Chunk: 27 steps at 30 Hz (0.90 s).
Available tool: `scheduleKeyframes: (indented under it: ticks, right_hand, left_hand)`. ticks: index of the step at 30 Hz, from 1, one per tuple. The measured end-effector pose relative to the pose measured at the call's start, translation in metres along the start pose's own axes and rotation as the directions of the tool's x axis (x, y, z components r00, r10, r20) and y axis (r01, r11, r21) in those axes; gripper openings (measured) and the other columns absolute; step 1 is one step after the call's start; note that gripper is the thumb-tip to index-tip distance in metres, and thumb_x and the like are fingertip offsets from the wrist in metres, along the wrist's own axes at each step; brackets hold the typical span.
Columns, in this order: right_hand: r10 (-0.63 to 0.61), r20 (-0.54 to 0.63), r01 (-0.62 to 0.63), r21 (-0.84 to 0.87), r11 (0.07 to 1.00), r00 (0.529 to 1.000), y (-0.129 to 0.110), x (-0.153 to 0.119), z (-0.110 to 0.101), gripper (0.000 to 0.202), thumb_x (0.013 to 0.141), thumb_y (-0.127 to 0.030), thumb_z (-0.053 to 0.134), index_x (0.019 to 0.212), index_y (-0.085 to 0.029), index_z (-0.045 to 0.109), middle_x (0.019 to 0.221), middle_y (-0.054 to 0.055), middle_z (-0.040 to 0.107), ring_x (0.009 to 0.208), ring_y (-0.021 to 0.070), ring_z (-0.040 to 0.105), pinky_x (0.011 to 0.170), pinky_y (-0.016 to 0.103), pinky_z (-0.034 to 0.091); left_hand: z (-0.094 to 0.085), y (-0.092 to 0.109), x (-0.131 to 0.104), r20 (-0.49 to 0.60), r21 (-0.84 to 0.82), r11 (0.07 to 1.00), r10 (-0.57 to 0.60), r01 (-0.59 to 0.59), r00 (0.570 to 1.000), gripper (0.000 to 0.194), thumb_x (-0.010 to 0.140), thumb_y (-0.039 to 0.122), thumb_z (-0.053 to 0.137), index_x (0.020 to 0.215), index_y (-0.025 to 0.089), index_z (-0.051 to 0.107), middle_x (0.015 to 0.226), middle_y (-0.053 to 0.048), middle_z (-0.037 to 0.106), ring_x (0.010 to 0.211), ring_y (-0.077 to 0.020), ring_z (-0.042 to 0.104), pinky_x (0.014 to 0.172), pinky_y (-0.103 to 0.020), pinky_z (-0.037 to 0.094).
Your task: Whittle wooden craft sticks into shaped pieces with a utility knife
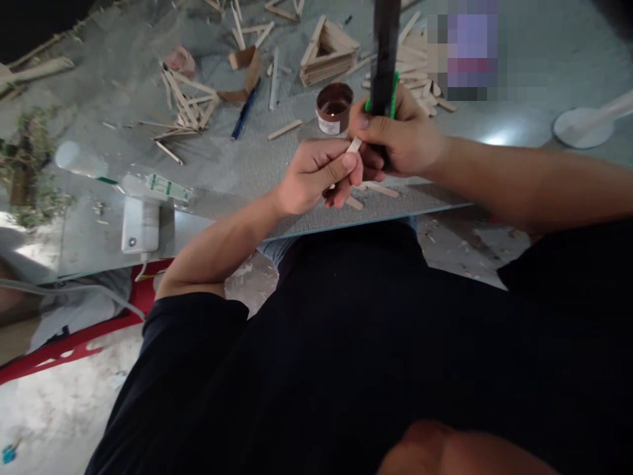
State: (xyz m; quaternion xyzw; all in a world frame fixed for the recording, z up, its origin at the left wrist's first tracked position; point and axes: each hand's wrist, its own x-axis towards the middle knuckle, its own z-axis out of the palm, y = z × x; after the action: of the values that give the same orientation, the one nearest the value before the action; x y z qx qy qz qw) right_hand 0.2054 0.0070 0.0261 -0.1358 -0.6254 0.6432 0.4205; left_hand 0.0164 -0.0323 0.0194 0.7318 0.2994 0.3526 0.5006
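Observation:
My left hand (316, 173) pinches a flat wooden craft stick (355, 144) between thumb and fingers, its tip pointing up and away. Close beside it, my right hand (400, 135) is closed around a long black tool with green edges (384, 72). The tool stands up toward the top of the view; its lower part is hidden by the fingers, and I cannot make out its exact kind. Both hands meet above the table's near edge. Just beyond them sits a round brown pot (335, 105) with a white label. Loose craft sticks (380, 189) lie beneath the hands.
Triangular stacked sticks (329, 53) stand at the back, with a stick pile (420, 72) to their right. Further left are joined sticks (188, 99), a blue pen (246, 109) and a cardboard strip (247, 72). A white device (140, 224) with a cable lies left; a round white base (583, 128) stands right.

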Motion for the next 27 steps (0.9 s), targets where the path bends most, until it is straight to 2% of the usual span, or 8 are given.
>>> scheduleKeyframes:
  ticks: [2,4,7,10,16,20,23,27]
  right_hand:
    - [-0.019,-0.054,0.017,-0.023,1.0,0.998,0.001,0.0,0.0,0.061,0.095,-0.073,0.08,0.076,-0.022,0.052,0.045,-0.01,0.04,0.032,0.0091,0.03,0.029,0.025,0.024]
    - [-0.022,-0.084,0.018,-0.049,0.999,0.996,0.001,0.0,-0.002,0.06,0.094,-0.072,0.082,0.078,-0.022,0.053,0.046,-0.011,0.036,0.034,0.0084,0.026,0.032,0.025,0.021]
    - [-0.037,-0.136,0.013,-0.171,0.985,0.99,0.001,0.0,-0.006,0.064,0.091,-0.079,0.082,0.078,-0.023,0.055,0.05,-0.009,0.04,0.041,0.0098,0.033,0.039,0.026,0.024]
    - [-0.12,-0.191,0.06,-0.292,0.955,0.974,0.001,-0.002,-0.009,0.069,0.086,-0.088,0.078,0.076,-0.023,0.059,0.053,-0.004,0.046,0.045,0.0128,0.04,0.043,0.027,0.027]
    - [-0.161,-0.217,0.037,-0.484,0.874,0.963,0.0,-0.01,-0.018,0.056,0.095,-0.081,0.073,0.082,-0.027,0.065,0.065,0.001,0.051,0.063,0.0191,0.039,0.057,0.032,0.037]
    - [-0.408,-0.06,0.27,-0.66,0.701,0.911,0.001,-0.009,-0.026,0.043,0.102,-0.063,0.074,0.083,-0.025,0.071,0.071,0.003,0.06,0.063,0.0185,0.044,0.065,0.035,0.04]
    - [-0.475,0.054,0.374,-0.696,0.613,0.878,0.0,-0.009,-0.032,0.029,0.102,-0.048,0.077,0.086,-0.024,0.078,0.075,0.005,0.067,0.065,0.0181,0.054,0.069,0.035,0.041]
    - [-0.526,0.29,0.539,-0.733,0.415,0.799,-0.002,-0.009,-0.045,0.016,0.107,-0.031,0.068,0.108,-0.027,0.084,0.089,0.007,0.078,0.082,0.021,0.071,0.079,0.034,0.05]
  left_hand:
    - [-0.002,-0.002,0.001,0.043,-0.089,0.996,0.011,-0.007,0.999,0.062,0.108,0.079,0.05,0.09,0.023,0.071,0.059,0.002,0.067,0.04,-0.0095,0.05,0.041,-0.027,0.041]
    - [-0.005,-0.004,0.002,0.047,-0.09,0.996,0.015,-0.011,0.999,0.061,0.106,0.079,0.053,0.092,0.023,0.074,0.059,0.002,0.067,0.04,-0.0097,0.051,0.042,-0.028,0.041]
    - [-0.008,-0.01,0.004,0.031,-0.067,0.997,0.039,-0.037,0.999,0.061,0.106,0.078,0.055,0.097,0.022,0.076,0.061,0.002,0.068,0.045,-0.0115,0.057,0.047,-0.029,0.048]
    - [-0.011,-0.016,0.007,0.041,-0.04,0.996,0.085,-0.083,0.996,0.064,0.104,0.081,0.056,0.1,0.021,0.077,0.065,0.0,0.072,0.052,-0.0131,0.065,0.054,-0.03,0.054]
    - [-0.011,-0.02,0.008,0.009,0.012,0.988,0.156,-0.156,0.988,0.065,0.103,0.081,0.057,0.101,0.021,0.079,0.069,-0.002,0.075,0.053,-0.0127,0.065,0.053,-0.03,0.05]
    - [-0.008,-0.026,0.009,-0.127,0.258,0.946,0.234,-0.196,0.964,0.06,0.11,0.076,0.049,0.094,0.025,0.077,0.064,0.0,0.072,0.051,-0.0134,0.058,0.056,-0.034,0.046]
    - [-0.01,-0.036,0.012,-0.226,0.455,0.851,0.394,-0.262,0.891,0.062,0.112,0.074,0.044,0.08,0.029,0.072,0.056,0.0,0.064,0.052,-0.0162,0.052,0.058,-0.038,0.042]
    - [-0.017,-0.05,0.014,-0.259,0.624,0.749,0.469,-0.224,0.845,0.052,0.11,0.075,0.046,0.105,0.036,0.079,0.064,-0.002,0.067,0.063,-0.0248,0.06,0.071,-0.046,0.049]
